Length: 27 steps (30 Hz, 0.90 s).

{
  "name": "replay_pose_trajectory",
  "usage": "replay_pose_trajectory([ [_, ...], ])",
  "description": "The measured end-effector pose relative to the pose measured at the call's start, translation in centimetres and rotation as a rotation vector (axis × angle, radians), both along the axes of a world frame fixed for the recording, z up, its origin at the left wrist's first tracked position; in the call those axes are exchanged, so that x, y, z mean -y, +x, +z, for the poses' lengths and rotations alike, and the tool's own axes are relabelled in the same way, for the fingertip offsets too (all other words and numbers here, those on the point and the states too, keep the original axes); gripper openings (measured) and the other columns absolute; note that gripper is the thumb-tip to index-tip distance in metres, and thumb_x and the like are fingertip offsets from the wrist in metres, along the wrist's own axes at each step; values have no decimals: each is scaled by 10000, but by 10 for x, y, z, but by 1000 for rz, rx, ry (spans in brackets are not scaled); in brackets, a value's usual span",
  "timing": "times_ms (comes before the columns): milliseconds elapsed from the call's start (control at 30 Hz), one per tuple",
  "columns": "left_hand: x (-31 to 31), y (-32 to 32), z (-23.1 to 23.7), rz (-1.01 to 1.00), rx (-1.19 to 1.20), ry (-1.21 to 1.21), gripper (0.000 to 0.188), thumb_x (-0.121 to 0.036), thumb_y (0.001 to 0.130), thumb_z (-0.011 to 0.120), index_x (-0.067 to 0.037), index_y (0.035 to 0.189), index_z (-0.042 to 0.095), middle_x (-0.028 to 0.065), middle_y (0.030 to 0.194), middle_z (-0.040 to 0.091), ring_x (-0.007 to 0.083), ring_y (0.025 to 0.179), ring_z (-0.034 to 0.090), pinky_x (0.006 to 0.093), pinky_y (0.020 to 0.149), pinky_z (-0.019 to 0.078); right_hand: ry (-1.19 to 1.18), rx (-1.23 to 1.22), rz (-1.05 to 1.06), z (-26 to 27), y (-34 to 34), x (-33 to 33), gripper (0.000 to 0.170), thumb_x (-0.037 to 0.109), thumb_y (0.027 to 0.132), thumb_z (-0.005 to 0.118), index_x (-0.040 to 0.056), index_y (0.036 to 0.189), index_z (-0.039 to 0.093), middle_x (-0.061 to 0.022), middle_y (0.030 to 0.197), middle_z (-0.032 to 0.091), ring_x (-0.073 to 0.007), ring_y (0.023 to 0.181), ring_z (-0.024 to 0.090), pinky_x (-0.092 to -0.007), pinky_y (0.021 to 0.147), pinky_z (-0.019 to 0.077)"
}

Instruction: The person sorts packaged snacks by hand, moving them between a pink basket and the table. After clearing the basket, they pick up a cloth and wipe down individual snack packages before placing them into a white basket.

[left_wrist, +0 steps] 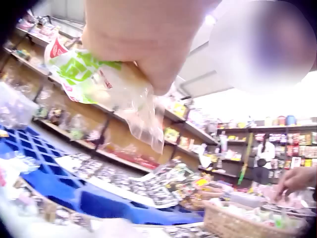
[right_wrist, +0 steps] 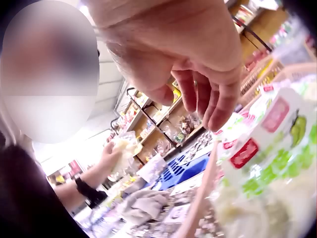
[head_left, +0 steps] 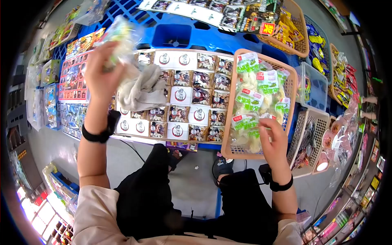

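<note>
My left hand (head_left: 102, 73) is raised over the left part of the table and grips a clear packet with green and red print (left_wrist: 81, 74). A grey cloth (head_left: 143, 87) lies below and to the right of it, on rows of small brown and white packets (head_left: 178, 96). My right hand (head_left: 274, 141) hangs over the near right edge of a pink basket (head_left: 230, 143), its fingers loosely bent with nothing held. Similar green-printed packets (right_wrist: 277, 153) fill that basket, close beside the right hand in the right wrist view.
Blue crate (head_left: 173, 34) surfaces lie behind the packets. Beyond the pink basket stand a clear bin (head_left: 313, 92) and a beige basket (head_left: 300, 141). Another basket of yellow packets (head_left: 288, 30) stands at the back right. Red printed sheets (head_left: 73, 77) are at the left.
</note>
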<state>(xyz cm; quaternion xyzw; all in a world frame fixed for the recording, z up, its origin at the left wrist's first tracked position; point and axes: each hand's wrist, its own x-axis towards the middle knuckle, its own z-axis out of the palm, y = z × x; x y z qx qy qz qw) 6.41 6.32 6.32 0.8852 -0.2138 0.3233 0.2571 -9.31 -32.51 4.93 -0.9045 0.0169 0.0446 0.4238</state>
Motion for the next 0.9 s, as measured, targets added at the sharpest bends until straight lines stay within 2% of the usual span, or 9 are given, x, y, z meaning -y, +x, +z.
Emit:
replay_pose_trajectory([
  [67,50,-27,14,-306,-1,178,288,-109,523,696,-81,796,607,33,949,622,190,653,525,304,602,441,652,-368,-148,12,8,-11,277,134,883,474,-26,1107,448,-127,1021,539,-189,968,544,-313,776,469],
  [100,68,-36,10,-568,6,221,217,-149,544,700,-96,700,558,35,934,621,181,626,504,293,587,444,648,-366,-161,19,15,-16,277,134,883,474,-26,1107,448,-127,1021,539,-189,968,544,-313,776,469],
  [167,113,-60,4,-693,85,245,185,-147,553,663,-160,667,518,-12,904,609,139,624,480,243,526,427,1190,-589,-213,26,24,-24,321,144,883,479,-13,1155,413,-109,1033,538,-160,978,534,-287,791,463],
  [200,126,-74,0,-698,-48,234,175,-146,549,642,-183,664,515,-52,936,585,115,654,459,235,503,405,1186,-584,-242,18,23,-24,321,144,883,479,-13,1155,413,-109,1033,538,-160,978,534,-287,791,463],
  [400,155,-87,-18,-873,15,294,200,-121,571,644,-179,741,558,-55,1027,571,131,708,460,234,493,371,1151,-559,-298,-1,19,-38,248,145,843,562,32,1058,508,-19,922,582,-60,787,538,-198,656,444],
  [700,160,-83,-19,-840,-28,346,256,-145,577,623,-196,827,601,-73,1034,552,113,692,458,209,498,403,1037,-418,-459,-19,8,2,152,123,819,589,70,949,530,-1,874,573,-57,736,531,-182,615,427],
  [767,158,-83,-22,-838,-75,383,277,-136,578,621,-188,849,600,-68,1011,555,124,696,465,216,502,421,1082,-183,-584,3,13,15,110,42,793,570,60,881,506,-48,922,576,-99,784,551,-230,661,451],
  [833,157,-82,-21,-849,-78,379,291,-128,576,620,-179,862,599,-65,992,558,132,697,470,224,500,432,861,24,-572,0,0,52,223,0,813,483,-3,1035,475,-120,1011,568,-165,914,554,-298,812,443],
  [900,155,-83,-23,-862,-94,378,310,-136,582,622,-168,890,610,-47,1001,577,145,673,469,239,515,416,280,223,-550,-9,-19,81,73,-8,818,479,19,826,411,-156,1060,514,-155,903,550,-265,769,453],
])
